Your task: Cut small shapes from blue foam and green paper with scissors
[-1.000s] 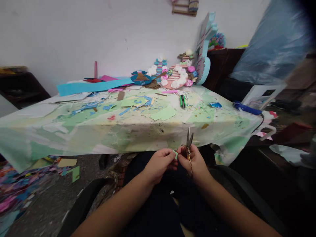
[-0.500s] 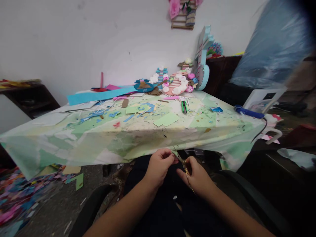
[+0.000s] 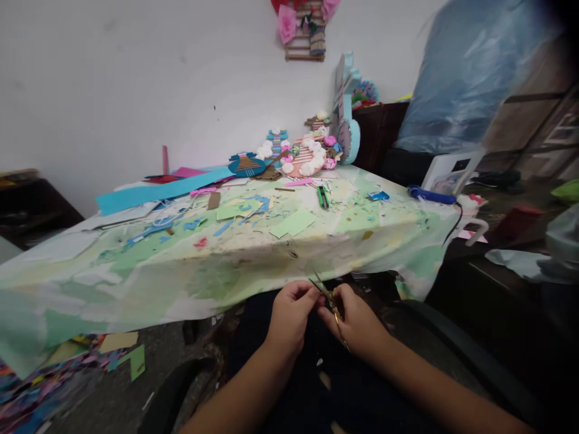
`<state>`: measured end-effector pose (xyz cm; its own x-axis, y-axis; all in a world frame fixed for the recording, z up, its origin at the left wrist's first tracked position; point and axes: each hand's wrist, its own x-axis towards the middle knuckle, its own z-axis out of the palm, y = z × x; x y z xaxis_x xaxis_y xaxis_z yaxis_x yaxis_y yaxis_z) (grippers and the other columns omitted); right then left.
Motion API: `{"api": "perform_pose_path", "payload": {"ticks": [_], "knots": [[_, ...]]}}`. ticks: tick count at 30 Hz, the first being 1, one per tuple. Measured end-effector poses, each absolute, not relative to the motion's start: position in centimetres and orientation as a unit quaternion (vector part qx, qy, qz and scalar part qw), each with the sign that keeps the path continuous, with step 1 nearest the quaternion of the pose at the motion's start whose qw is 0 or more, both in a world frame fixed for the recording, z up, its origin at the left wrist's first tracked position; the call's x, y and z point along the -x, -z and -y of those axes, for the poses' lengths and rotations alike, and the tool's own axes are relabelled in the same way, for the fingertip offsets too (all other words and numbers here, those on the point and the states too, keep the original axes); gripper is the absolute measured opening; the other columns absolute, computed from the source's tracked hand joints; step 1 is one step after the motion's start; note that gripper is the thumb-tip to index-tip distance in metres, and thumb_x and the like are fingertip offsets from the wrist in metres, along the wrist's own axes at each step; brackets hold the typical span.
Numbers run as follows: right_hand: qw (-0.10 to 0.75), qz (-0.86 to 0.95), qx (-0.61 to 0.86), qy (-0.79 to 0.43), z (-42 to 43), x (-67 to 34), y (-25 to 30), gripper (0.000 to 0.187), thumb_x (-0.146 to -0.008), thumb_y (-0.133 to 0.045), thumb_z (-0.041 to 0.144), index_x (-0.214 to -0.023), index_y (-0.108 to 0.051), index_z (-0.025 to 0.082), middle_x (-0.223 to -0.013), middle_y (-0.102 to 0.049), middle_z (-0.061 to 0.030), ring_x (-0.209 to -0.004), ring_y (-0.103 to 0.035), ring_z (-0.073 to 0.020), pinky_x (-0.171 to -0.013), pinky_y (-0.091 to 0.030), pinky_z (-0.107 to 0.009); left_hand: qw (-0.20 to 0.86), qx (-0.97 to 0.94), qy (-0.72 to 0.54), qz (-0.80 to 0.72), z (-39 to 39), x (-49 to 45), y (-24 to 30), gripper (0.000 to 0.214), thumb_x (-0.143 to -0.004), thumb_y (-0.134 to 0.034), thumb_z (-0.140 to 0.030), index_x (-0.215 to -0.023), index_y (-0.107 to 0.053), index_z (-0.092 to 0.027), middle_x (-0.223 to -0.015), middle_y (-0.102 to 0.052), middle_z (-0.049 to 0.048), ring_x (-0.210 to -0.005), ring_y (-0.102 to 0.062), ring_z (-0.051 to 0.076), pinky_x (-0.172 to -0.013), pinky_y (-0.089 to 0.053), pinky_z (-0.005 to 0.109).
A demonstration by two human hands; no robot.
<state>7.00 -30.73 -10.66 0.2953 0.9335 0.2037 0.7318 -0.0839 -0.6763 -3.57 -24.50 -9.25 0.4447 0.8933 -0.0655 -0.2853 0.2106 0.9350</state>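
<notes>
Over my lap, just below the table's front edge, my right hand (image 3: 355,319) is closed round small gold-handled scissors (image 3: 329,296); the blades point up and to the left toward my other hand. My left hand (image 3: 292,313) pinches something tiny at the blade tips; it is too small to make out now. Both hands nearly touch. The table (image 3: 190,265) in front has a pale green and white cover strewn with paper scraps.
On the table lie a light green paper sheet (image 3: 293,223), a long blue strip (image 3: 158,190), a green-handled tool (image 3: 322,197) and flower crafts (image 3: 307,157) at the back. A blue glue gun (image 3: 432,195) sits at the right corner. Paper scraps litter the floor (image 3: 67,361) at left.
The scissors have tipped from upright to pointing left toward my left hand. The small green piece seen earlier between my fingers no longer shows. The view has shifted slightly.
</notes>
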Motion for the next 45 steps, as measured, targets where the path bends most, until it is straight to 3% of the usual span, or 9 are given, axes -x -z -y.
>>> {"api": "perform_pose_path", "payload": {"ticks": [23, 35, 40, 45], "knots": [[0.356, 0.584, 0.724, -0.090, 31.1, -6.8, 11.8, 0.026, -0.071, -0.047, 0.043, -0.070, -0.039, 0.018, -0.060, -0.053, -0.0024, -0.053, -0.047, -0.0140, -0.048, -0.029, -0.024, 0.747, -0.409, -0.423, -0.309, 25.6, 3.5, 9.3, 0.015, -0.059, -0.063, -0.022, -0.063, -0.053, -0.012, -0.054, -0.055, -0.0010, -0.053, -0.051, 0.009, -0.052, -0.039, 0.020], [0.268, 0.617, 0.740, 0.019, 31.7, -8.2, 13.0, 0.033, -0.073, -0.042, 0.051, -0.069, -0.041, 0.018, -0.058, -0.053, -0.0031, -0.054, -0.050, -0.0164, -0.048, -0.028, -0.025, 0.631, -0.657, -0.272, -0.310, 23.5, 5.1, 7.7, 0.009, -0.063, -0.054, -0.018, -0.059, -0.058, -0.012, -0.049, -0.052, -0.0006, -0.048, -0.047, 0.007, -0.050, -0.036, 0.019], [0.252, 0.623, 0.740, 0.024, 31.8, -8.3, 13.6, 0.037, -0.071, -0.041, 0.055, -0.070, -0.044, 0.018, -0.057, -0.054, -0.0039, -0.054, -0.051, -0.0176, -0.048, -0.028, -0.026, 0.596, -0.703, -0.227, -0.316, 23.0, 5.5, 7.6, 0.011, -0.062, -0.051, -0.018, -0.066, -0.061, -0.014, -0.053, -0.053, 0.0000, -0.048, -0.047, 0.008, -0.050, -0.036, 0.019], [0.251, 0.635, 0.731, 0.004, 31.7, -8.3, 13.7, 0.038, -0.071, -0.041, 0.056, -0.069, -0.044, 0.018, -0.057, -0.054, -0.0037, -0.054, -0.052, -0.0172, -0.049, -0.028, -0.026, 0.580, -0.722, -0.200, -0.319, 22.5, 5.8, 7.9, 0.009, -0.062, -0.050, -0.020, -0.061, -0.057, -0.015, -0.051, -0.053, -0.0003, -0.048, -0.047, 0.009, -0.049, -0.035, 0.020]]}}
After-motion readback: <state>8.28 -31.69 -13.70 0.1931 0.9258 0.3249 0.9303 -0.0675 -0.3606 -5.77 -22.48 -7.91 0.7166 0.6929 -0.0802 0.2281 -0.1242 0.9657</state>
